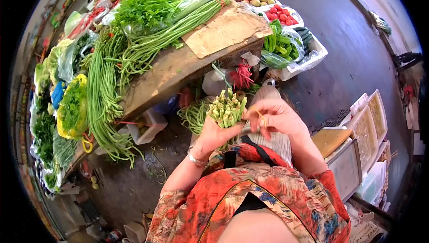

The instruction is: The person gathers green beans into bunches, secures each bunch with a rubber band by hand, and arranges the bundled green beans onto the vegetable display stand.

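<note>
My left hand (219, 132) is wrapped round a thick bundle of green stalks (227, 109), whose pale cut ends point up toward the camera. Close beside it on the right, my right hand (276, 115) pinches a thin yellowish band (261, 117) between its fingers. The lower part of the bundle is hidden behind my left hand and the patterned clothing. Long green beans (194, 115) hang just behind my left hand.
A wooden table (152, 86) ahead carries long beans (100, 91), leafy greens (145, 10) and flattened cardboard (228, 28). White boxes hold green peppers (281, 42) and tomatoes (282, 15). Plastic bins (364, 129) stand at the right. A white crate (149, 127) sits under the table.
</note>
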Available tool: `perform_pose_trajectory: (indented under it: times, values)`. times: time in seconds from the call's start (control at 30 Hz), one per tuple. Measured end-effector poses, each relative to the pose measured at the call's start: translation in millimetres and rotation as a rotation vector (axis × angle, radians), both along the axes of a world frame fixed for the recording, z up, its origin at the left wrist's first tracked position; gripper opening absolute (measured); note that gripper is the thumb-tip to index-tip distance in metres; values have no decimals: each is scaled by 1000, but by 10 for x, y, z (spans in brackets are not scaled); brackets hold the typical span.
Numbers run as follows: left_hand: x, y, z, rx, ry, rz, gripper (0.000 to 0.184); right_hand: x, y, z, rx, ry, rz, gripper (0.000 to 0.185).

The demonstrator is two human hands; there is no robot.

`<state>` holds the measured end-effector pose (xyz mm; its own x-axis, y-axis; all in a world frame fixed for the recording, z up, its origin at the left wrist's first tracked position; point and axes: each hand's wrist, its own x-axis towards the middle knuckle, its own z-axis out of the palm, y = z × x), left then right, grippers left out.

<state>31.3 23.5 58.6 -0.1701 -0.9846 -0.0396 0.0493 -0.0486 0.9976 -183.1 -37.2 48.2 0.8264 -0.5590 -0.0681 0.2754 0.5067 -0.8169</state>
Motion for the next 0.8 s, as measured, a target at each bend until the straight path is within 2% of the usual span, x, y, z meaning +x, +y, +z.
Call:
perform_pose_trajectory:
  times: [0.1, 0.13, 0.2, 0.23, 0.3, 0.33, 0.4, 0.47, 0.57, 0.6, 0.63, 0.7, 0.77, 0.8]
  values:
    - [-86, -11, 96, -7, 15, 79, 26, 49, -3, -70, -147, 65, -256, 30]
    - [-40, -26, 79, 53, 12, 26, 26, 47, -4, -67, -147, 67, -259, 30]
    - [-26, -30, 102, 68, -45, 20, 26, 32, -6, -66, -191, 77, -389, 45]
    - [-33, -29, 104, 82, -105, 17, 27, 50, -10, -66, -188, 81, -391, 45]
    - [-60, -15, 45, 121, -58, 26, 30, 91, -12, -67, -164, 10, -429, 45]
    - [-81, -18, 45, 117, -23, 35, 32, 77, -4, -59, -221, 74, -389, 53]
    - [-90, -46, 38, 114, 13, 45, 35, 116, 23, -37, -261, 79, -365, 56]
    - [-62, -84, 10, 6, -9, -60, 40, 178, 54, -54, -303, 105, -323, 66]
    - [-109, -88, -30, 71, -9, -119, 44, 230, 50, 95, -445, 116, -317, 72]
    - [-149, -109, -50, 119, 32, -125, 44, 224, 49, 115, -368, 114, -303, 76]
    - [-158, -128, -42, 123, 34, -124, 44, 197, 38, 137, -364, 116, -301, 76]
    - [-179, -153, -23, 132, 32, -211, 44, 126, 25, 189, -523, 147, -356, 78]
    - [-203, -166, -73, 161, 16, -242, 44, 77, 21, 258, -490, 149, -394, 76]
    - [-235, -173, -90, 187, 40, -280, 44, 18, -28, 272, -798, 311, -320, 77]
